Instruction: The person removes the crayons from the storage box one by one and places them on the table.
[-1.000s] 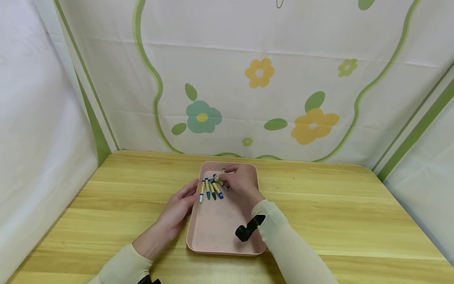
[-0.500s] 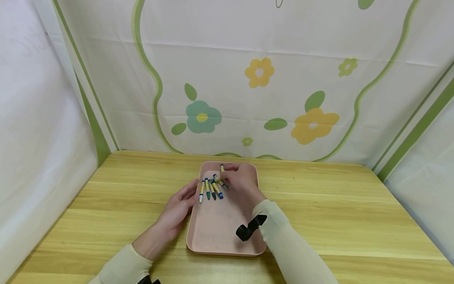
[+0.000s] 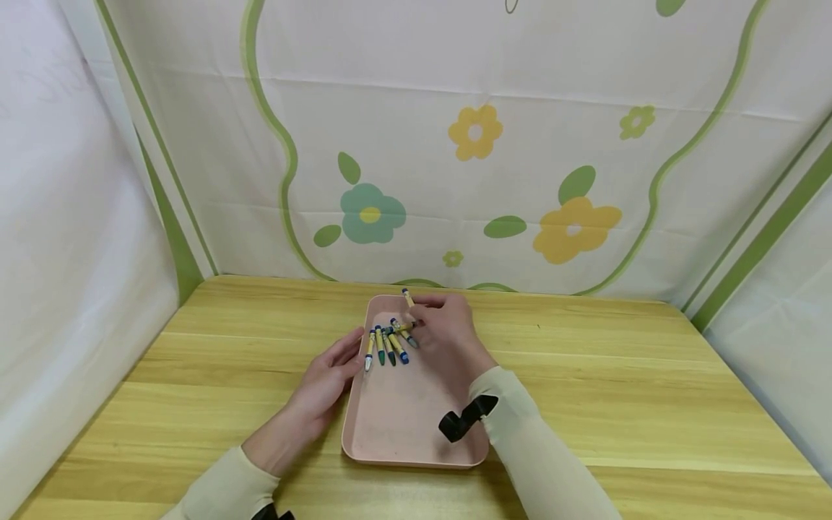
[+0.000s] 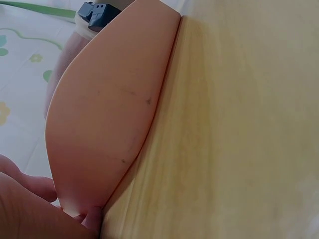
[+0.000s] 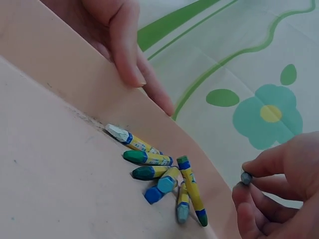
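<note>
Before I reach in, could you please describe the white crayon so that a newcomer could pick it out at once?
On the wooden table stands a pink tray, with crayons clustered towards its far end. In the head view, the white crayon lies leftmost, nearest the left hand. Its white tip sets it apart from its green-tipped neighbours.

- The near half of the pink tray [image 3: 399,426] leaves open floor, reachable over its near rim.
- Crayons [image 5: 192,184] bunch at the tray's far left, some overlapping, with narrow gaps between.
- The left hand [image 3: 330,383] blocks the tray's left wall.
- The right hand [image 3: 447,326], pinching a single crayon [image 3: 407,297], obstructs the far right corner; its black wrist camera [image 3: 464,420] and sleeve [image 3: 533,448] cross the right side.
- Wide passage lies right of the tray, past that sleeve.
- Floral cloth [image 3: 422,173] walls off space behind the tray.
</note>
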`<state>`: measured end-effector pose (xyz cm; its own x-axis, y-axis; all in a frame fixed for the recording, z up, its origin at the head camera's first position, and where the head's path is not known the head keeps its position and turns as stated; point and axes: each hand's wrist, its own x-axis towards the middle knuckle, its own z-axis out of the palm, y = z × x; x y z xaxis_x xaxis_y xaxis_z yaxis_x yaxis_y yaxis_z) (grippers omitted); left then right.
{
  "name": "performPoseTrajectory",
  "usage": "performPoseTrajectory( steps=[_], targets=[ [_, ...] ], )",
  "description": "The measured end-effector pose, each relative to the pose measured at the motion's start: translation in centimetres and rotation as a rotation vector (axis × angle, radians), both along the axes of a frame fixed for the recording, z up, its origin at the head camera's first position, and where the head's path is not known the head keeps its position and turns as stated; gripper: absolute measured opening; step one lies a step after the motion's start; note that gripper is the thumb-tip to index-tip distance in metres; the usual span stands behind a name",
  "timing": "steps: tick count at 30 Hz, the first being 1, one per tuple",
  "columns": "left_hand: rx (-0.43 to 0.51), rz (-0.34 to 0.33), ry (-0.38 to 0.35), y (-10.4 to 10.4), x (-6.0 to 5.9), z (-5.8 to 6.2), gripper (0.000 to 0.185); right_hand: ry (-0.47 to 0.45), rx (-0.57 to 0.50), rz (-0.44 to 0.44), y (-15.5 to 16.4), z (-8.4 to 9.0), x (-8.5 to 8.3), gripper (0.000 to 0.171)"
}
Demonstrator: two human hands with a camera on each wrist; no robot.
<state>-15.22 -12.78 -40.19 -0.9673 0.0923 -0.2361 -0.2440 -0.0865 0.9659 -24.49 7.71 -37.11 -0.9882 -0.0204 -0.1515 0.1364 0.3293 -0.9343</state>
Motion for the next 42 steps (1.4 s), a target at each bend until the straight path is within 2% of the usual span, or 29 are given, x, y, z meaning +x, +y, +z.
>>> performPoseTrajectory(
  steps=[6, 16, 23, 34, 42],
  targets=[
    [-0.009, -0.005, -0.001, 0.0, 0.0, 0.0, 0.059, 0.078, 0.041, 0.043, 1.1, 0.7, 0.2, 0.028],
    [-0.011, -0.004, -0.002, -0.1, 0.1, -0.1, 0.059, 0.116, -0.077, 0.057, 2.1, 1.8, 1.2, 0.027],
    [-0.017, -0.003, -0.006, -0.1, 0.2, -0.2, 0.058, 0.143, -0.098, 0.054, 2.7, 1.3, 1.4, 0.028],
    [-0.025, 0.003, -0.018, -0.4, 0.1, -0.2, 0.059, 0.147, -0.021, 0.029, 4.1, 1.1, 1.3, 0.028],
    [-0.028, 0.005, -0.025, -0.4, 0.0, -0.2, 0.059, 0.205, 0.028, -0.015, 6.6, 1.0, 0.7, 0.029]
  ],
)
